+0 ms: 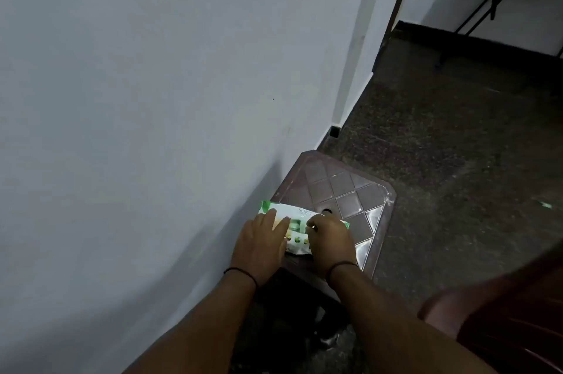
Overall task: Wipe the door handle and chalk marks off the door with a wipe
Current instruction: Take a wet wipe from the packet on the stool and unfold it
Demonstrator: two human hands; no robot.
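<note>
Pale wall (152, 84), dark speckled floor (457, 160)

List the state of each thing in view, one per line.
Wipe pack: lying flat on the stool, no wipe seen pulled out yet.
Stool: upright beside the wall, bearing the pack.
Left hand: fingers straight, pressing the pack.
Right hand: fingers curled at the pack's top.

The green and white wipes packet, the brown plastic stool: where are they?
green and white wipes packet (300, 211): head view, its top edge.
brown plastic stool (350, 187): head view, its patterned seat.
</note>
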